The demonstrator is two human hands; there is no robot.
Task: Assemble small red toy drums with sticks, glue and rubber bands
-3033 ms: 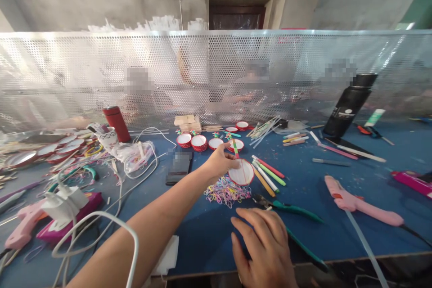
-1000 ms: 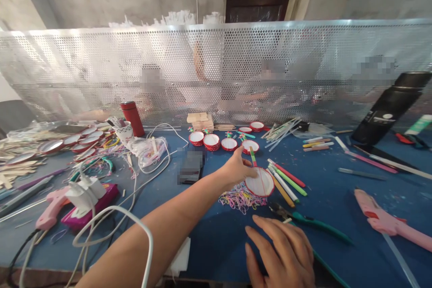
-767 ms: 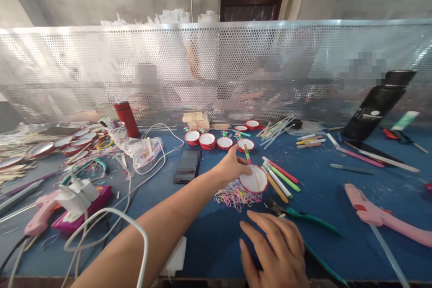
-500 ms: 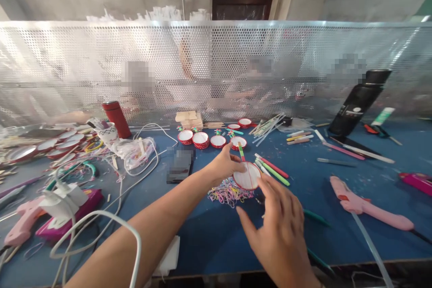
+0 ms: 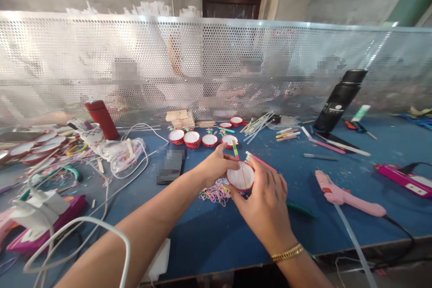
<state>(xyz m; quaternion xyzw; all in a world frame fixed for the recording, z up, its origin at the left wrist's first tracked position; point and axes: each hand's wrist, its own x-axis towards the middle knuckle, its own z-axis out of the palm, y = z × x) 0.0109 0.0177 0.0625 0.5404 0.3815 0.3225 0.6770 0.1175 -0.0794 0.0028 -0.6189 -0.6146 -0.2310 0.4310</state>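
Note:
A small round red-rimmed cap with a white face [image 5: 240, 176] is held above the blue table, with a green-and-red stick [image 5: 235, 150] rising from its far edge. My left hand [image 5: 214, 168] pinches the cap's left rim. My right hand [image 5: 264, 200] has closed round its right side, fingers curled against the rim. Just under the hands lies a heap of thin coloured rubber bands [image 5: 215, 192]. Several coloured sticks are mostly hidden behind my right hand.
Several finished red caps [image 5: 192, 139] stand in a row behind. A pink glue gun [image 5: 344, 196] lies to the right, a black bottle [image 5: 339, 100] at the back right, a dark phone [image 5: 170, 166] to the left. Cables and a charger [image 5: 40, 202] clutter the left; a perforated metal screen [image 5: 216, 63] backs the table.
My right hand has lifted off the table's front and gone forward to grip the cap's right side. My left hand has kept its hold on the cap.

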